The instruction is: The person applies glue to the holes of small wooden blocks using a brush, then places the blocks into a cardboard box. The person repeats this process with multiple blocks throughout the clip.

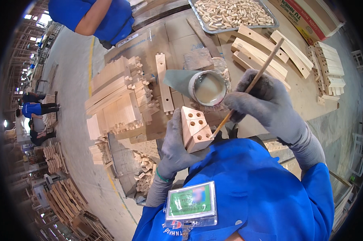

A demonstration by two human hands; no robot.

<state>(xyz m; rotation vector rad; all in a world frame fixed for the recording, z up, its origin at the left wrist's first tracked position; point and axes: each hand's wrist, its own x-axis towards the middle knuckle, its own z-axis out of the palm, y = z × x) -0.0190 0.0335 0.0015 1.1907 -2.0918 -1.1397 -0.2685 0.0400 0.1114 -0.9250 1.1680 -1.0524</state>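
My left hand (pixel 176 145), in a grey glove, grips two pale wooden blocks (pixel 194 127) held together, their drilled end faces turned up toward me. My right hand (pixel 266 101), also gloved, pinches a thin wooden stick (pixel 257 76) whose lower tip touches a hole in the nearer block. Just beyond the blocks stands a round tin of pale glue (pixel 208 88) on the cardboard-covered bench (pixel 177 36).
Stacked wooden parts with dowels (pixel 117 96) lie left of the tin. A metal tray of wooden dowels (pixel 229 14) sits at the back, cut slats (pixel 266 50) and small pieces (pixel 330 68) to the right. Another person in blue (pixel 97 16) stands across the bench. Wood stacks (pixel 65 193) fill the floor left.
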